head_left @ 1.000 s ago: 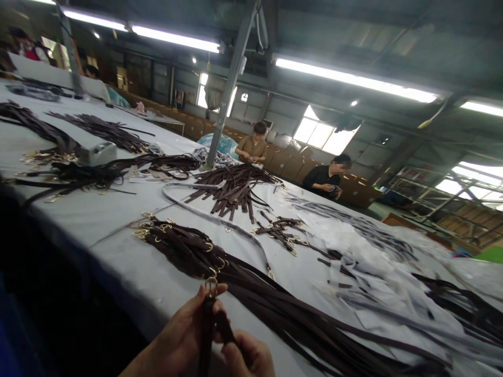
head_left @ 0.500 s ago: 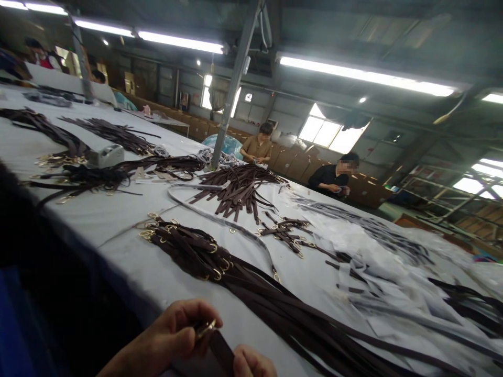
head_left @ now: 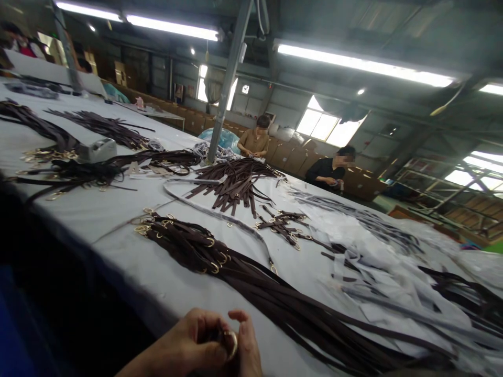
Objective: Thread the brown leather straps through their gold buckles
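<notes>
At the bottom of the view, my left hand (head_left: 178,348) is closed around the end of a dark brown strap with a gold metal buckle or ring (head_left: 231,345) showing at the fingertips. Against the ring's right side is my right hand (head_left: 248,348), its index finger bent over the top and the other fingers wrapped at the strap, partly out of frame. Most of the held strap is hidden by both hands. Just beyond them, a bundle of brown straps (head_left: 251,277) with gold hooks and rings lies along the white table (head_left: 129,256).
More brown straps (head_left: 231,183) are heaped mid-table near a metal post (head_left: 230,84). Short straps with gold clips (head_left: 281,225) lie nearby. Plastic wrapping (head_left: 369,267) covers the right side. A grey box-like object (head_left: 98,150) stands left. Two co-workers (head_left: 254,139) work across the table.
My hands have come together and shifted right. The flat strap section between them has gone from sight, and the gold ring now faces the right hand. The camera view has shifted slightly.
</notes>
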